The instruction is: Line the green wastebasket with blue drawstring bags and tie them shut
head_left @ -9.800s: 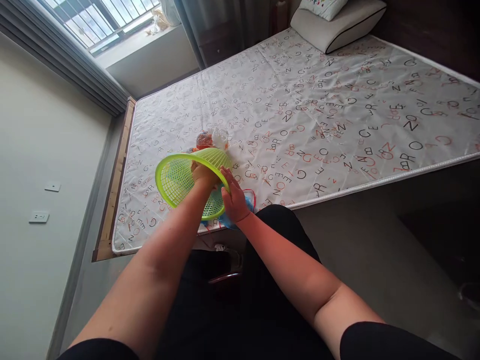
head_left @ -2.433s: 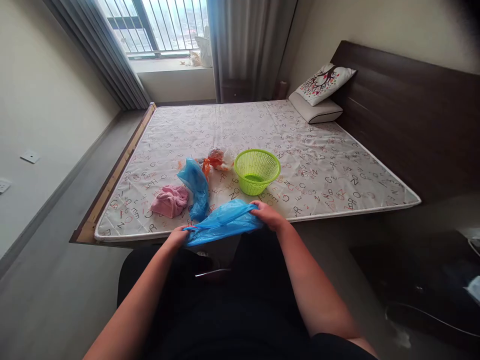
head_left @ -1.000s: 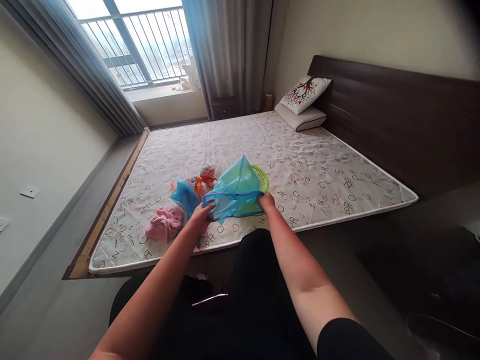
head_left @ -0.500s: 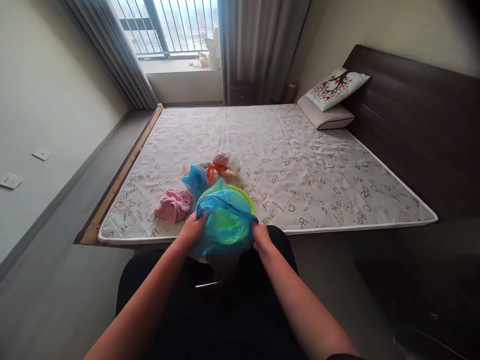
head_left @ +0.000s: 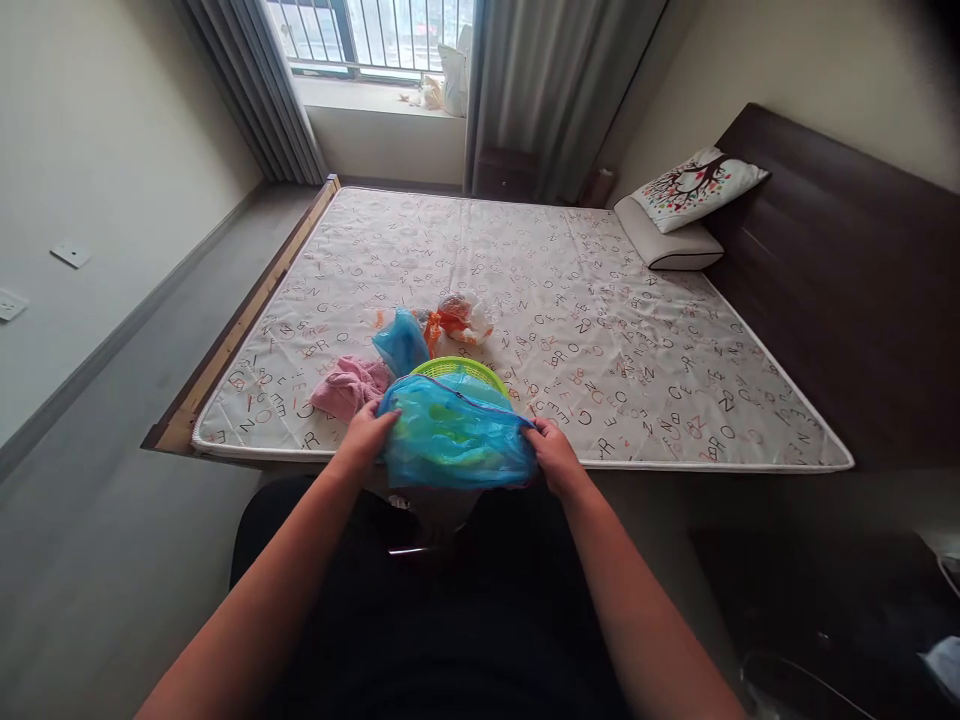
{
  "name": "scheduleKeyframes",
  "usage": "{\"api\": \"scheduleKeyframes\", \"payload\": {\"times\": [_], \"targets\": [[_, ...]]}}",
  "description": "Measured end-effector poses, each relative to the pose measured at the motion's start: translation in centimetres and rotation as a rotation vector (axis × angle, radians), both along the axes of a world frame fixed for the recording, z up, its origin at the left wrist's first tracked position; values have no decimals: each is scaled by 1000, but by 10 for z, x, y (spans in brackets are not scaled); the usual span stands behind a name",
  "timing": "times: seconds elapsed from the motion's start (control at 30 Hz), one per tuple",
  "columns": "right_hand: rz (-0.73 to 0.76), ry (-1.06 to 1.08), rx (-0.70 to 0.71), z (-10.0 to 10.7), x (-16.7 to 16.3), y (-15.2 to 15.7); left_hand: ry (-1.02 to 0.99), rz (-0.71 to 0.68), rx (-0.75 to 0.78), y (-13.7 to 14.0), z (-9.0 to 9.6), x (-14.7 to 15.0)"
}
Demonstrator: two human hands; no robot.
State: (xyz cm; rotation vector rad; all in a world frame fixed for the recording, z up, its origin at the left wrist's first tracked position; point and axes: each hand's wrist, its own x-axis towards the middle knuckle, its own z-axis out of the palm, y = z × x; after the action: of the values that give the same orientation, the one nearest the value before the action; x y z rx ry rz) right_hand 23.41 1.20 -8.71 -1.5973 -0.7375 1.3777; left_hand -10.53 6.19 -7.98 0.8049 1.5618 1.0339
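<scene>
A see-through blue plastic bag (head_left: pixel 457 440) with a dark line along its upper edge is stretched between my hands. My left hand (head_left: pixel 369 432) pinches its left corner, and my right hand (head_left: pixel 553 452) grips the right one. Behind and partly under the bag stands a lime-green basket (head_left: pixel 491 376); its far rim shows and the rest appears through the plastic. Close to my left hand lies a crumpled pink cloth (head_left: pixel 346 388). A second blue bag (head_left: pixel 402 342) sits just beyond the basket, beside crumpled orange and clear plastic bags (head_left: pixel 459 318).
Everything lies at the near edge of a letter-patterned mattress (head_left: pixel 555 300) in a wooden frame (head_left: pixel 247 345). A tree-print pillow (head_left: pixel 697 188) rests on another pillow (head_left: pixel 686 245) by the dark headboard (head_left: pixel 840 240). Grey curtains (head_left: pixel 547 90) flank the window.
The blue bag has been pulled wider and flatter, now covering more of the basket's near side. My hands have moved slightly apart. The camera view has shifted.
</scene>
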Motion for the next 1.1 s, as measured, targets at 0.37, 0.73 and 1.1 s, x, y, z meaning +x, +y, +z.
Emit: {"api": "scheduleKeyframes", "payload": {"times": [0.37,0.73,1.1], "targets": [[-247,219,-41,-13,-15,35,-380,-119,-67,10,23,-25],[-196,104,79,-24,1,53,-404,116,45,16,-18,-33],[-317,107,93,-66,-10,43,61,71,62,8,-58,-27]]}}
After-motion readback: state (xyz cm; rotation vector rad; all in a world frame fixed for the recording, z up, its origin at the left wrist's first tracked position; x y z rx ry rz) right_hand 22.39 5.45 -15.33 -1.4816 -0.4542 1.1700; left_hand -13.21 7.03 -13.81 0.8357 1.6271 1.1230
